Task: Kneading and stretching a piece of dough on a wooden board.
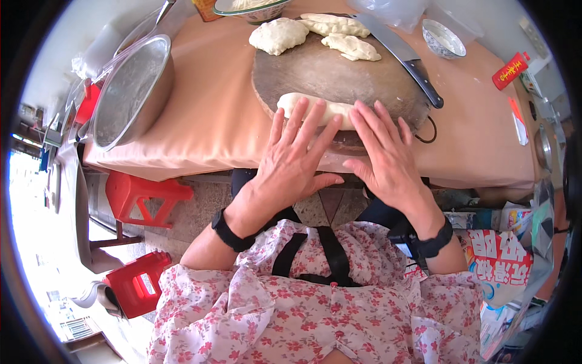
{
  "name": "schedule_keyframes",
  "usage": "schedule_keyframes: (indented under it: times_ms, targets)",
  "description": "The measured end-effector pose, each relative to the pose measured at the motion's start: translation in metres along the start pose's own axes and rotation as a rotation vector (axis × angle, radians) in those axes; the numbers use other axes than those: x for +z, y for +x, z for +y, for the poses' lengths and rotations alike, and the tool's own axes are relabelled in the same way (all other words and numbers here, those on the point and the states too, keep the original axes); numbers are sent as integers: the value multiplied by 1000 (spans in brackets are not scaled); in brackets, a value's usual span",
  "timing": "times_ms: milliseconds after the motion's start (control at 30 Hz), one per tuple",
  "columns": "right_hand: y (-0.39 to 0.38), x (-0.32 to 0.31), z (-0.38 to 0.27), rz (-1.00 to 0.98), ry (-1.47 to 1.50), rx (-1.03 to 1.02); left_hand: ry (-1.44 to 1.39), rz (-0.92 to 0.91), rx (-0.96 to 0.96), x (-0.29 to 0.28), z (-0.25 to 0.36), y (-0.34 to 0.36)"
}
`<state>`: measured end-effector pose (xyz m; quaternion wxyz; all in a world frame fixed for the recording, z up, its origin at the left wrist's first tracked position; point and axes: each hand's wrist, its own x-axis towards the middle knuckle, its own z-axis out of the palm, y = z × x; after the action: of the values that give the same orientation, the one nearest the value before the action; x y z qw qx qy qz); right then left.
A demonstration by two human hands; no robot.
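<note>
A pale roll of dough (324, 110) lies crosswise at the near edge of a round wooden board (339, 76). My left hand (297, 151) rests its outstretched fingers on the roll's left and middle part. Fingers spread, my right hand (385, 148) touches the roll at its right end. Neither hand wraps around the dough. Farther back on the board sit a rounded lump of dough (278, 36) and two flatter pieces, one dough piece (351, 46) in front of another dough piece (334, 25). A large knife (394, 51) with a black handle lies along the board's right side.
A wide metal basin (133, 91) stands on the table's left side. At the back are a patterned bowl (251, 9) and, farther right, a small bowl of white powder (444, 38). A red packet (511, 71) lies right. Red stools (145, 197) stand on the floor at left.
</note>
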<state>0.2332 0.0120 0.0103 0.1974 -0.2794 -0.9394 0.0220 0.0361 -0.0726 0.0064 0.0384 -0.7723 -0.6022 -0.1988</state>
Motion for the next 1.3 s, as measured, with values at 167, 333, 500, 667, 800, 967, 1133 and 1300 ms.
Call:
schedule_keyframes:
  times_ms: [167,333,500,667,800,967,1133,1300]
  targets:
    - [-6,-5,-13,-15,2,18,-11,-29,-39,1,3,-13]
    - [18,9,-20,17,25,-26,37,3,-53,-1,-18,9]
    - [41,20,5,25,-26,-17,6,-88,-69,3,-39,34]
    - [65,19,26,-84,20,114,-1,-79,-70,8,-51,67]
    - [57,23,21,-52,6,91,-36,-63,-70,13,-47,58]
    - [20,10,-8,3,-14,-45,-54,111,-29,11,-22,6]
    - [-8,11,-21,-29,-33,-44,-40,-7,-61,11,-9,-14]
    - [20,13,-4,-23,-57,-35,-2,16,-82,12,-24,8]
